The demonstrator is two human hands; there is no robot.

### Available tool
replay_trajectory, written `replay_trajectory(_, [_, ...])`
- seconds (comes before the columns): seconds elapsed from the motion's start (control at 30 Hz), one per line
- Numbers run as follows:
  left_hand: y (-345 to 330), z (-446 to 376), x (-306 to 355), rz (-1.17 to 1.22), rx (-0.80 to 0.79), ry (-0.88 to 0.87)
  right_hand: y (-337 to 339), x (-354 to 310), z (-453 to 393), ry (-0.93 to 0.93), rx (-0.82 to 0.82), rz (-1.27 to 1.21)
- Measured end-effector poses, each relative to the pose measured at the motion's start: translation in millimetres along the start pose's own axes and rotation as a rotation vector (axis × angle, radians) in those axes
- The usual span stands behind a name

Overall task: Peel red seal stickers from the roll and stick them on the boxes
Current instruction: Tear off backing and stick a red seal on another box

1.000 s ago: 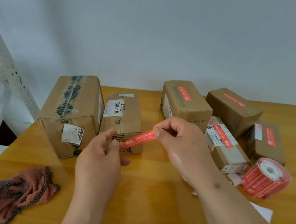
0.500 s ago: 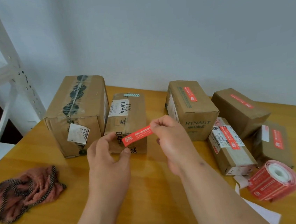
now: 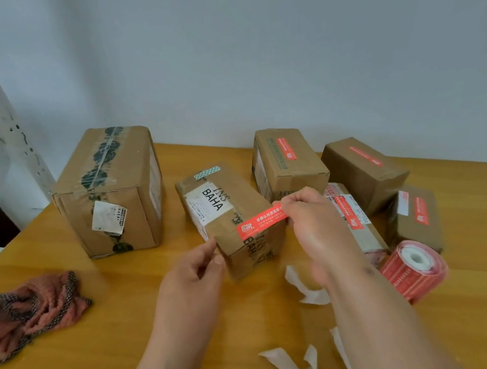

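My right hand [image 3: 308,216] pinches one end of the red seal sticker [image 3: 262,222], fingers curled tight on it; the strip now lies across the near top edge of the BAHA box [image 3: 227,216], where half a second ago it hung in the air in front of that box. My left hand [image 3: 193,275] has let go of the sticker's other end and now grips the box's near left corner, thumb and fingers closed on the cardboard. The box itself has been turned and pulled nearer to me, lying askew on the counter [image 3: 101,334]. The sticker roll [image 3: 412,270] lies on its side to the right, as before, beside four boxes already carrying red seals. The large taped box [image 3: 111,192] at the left has no seal. White backing scraps [image 3: 294,362] lie near my forearms; a pink knitted cloth [image 3: 27,312] sits far left.
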State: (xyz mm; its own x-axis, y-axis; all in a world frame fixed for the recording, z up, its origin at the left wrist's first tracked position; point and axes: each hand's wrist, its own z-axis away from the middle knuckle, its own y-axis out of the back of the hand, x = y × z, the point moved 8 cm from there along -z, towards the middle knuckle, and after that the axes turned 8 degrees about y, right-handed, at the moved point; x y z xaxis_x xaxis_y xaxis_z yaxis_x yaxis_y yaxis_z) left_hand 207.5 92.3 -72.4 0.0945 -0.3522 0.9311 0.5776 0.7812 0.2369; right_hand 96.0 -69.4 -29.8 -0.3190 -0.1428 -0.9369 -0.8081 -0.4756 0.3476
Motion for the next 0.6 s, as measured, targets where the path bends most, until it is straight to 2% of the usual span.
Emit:
replay_trajectory(0.17, [-11.8, 28.3, -1.4, 0.004, -0.012, -0.005, 19.7, 9.4, 12.4, 0.022, 0.028, 0.057])
replay_trajectory(0.23, [-17.6, 36.0, -2.4, -0.019, -0.068, 0.004, 25.2, 12.5, 16.1, 0.018, 0.041, 0.039])
replay_trajectory(0.33, [-35.2, 47.6, -0.3, -0.186, -0.241, -0.021, 34.0, 14.1, 19.6, 0.003, 0.049, 0.032])
replay_trajectory(0.37, [-37.7, 49.5, 1.6, -0.228, -0.255, -0.053, 36.6, 14.3, 21.1, 0.004, 0.051, 0.028])
replay_trajectory(0.4, [-33.6, 48.6, 5.7, -0.238, -0.208, -0.108, 39.0, 14.5, 22.3, 0.014, 0.054, 0.025])
replay_trajectory(0.5, [3.8, 41.1, 25.8, -0.292, 0.209, -0.332, 48.2, 15.6, 26.5, 0.036, 0.083, 0.005])
replay_trajectory(0.53, [11.9, 36.9, 27.6, -0.352, 0.287, -0.342, 51.6, 15.5, 28.5, 0.037, 0.095, -0.012])
replay_trajectory(0.6, [17.8, 20.9, 23.0, -0.432, 0.261, -0.271, 57.0, 14.8, 32.3, 0.037, 0.117, -0.078])
